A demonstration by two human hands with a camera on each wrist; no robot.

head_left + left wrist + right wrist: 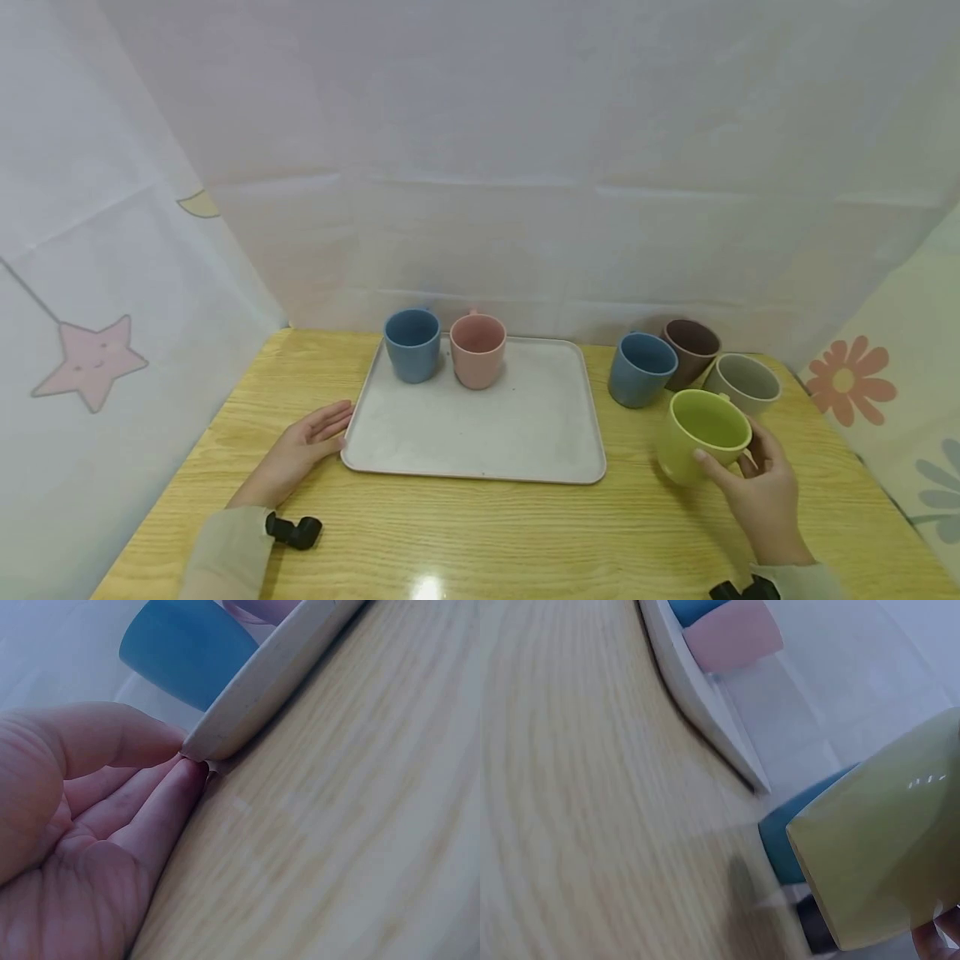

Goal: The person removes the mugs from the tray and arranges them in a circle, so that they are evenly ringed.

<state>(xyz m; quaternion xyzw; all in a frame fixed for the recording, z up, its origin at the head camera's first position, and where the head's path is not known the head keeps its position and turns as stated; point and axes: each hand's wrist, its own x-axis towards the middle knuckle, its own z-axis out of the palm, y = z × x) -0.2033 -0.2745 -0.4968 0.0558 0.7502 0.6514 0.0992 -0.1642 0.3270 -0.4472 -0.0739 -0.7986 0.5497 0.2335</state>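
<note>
My right hand (765, 492) grips a yellow-green mug (701, 442) by its right side, thumb in front near the rim. The mug is raised off the table, its shadow below it in the right wrist view. At the left edge of a white tray (480, 429), my left hand (300, 450) pinches the rim between thumb and a fingertip, seen close in the left wrist view. On the tray's back left stand a blue mug (414, 354) and a pink mug (478, 358), side by side, both upright.
Right of the tray another blue mug (637, 379), a dark brown mug (692, 350) and a grey mug (744, 383) stand close together, behind the lifted mug. The wooden table (450, 533) ends at a white cloth (480, 208) behind.
</note>
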